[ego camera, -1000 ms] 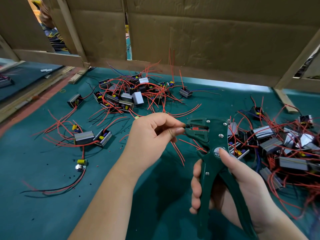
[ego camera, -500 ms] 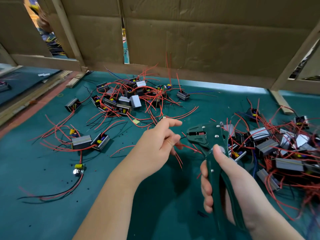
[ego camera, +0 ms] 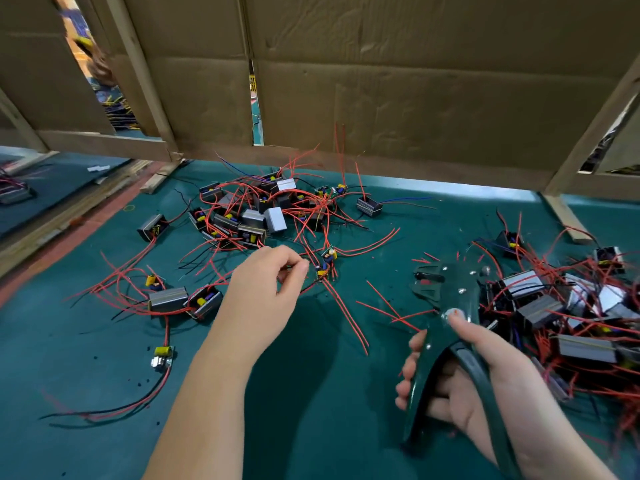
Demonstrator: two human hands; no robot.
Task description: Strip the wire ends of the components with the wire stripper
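My right hand (ego camera: 460, 386) grips the handles of the dark green wire stripper (ego camera: 446, 292), whose jaws point left with nothing in them. My left hand (ego camera: 266, 292) hovers over the green mat, well left of the jaws. Its thumb and forefinger pinch a thin dark wire that runs to a small bare circuit board (ego camera: 325, 263) with red leads trailing toward me. Boxed components with red and black wires lie in a heap at the centre back (ego camera: 249, 220), in a second heap on the right (ego camera: 561, 306), and a few on the left (ego camera: 183, 299).
A cardboard wall (ego camera: 381, 81) on a wooden frame closes off the back of the green mat (ego camera: 311, 393). Loose red wire ends and offcuts (ego camera: 391, 313) lie between my hands. A lone component with long leads (ego camera: 162, 358) sits at the near left.
My left hand has drawn its wire out of the stripper jaws and moved left and away. My right hand has carried the stripper to the right, and its handles have spread apart.
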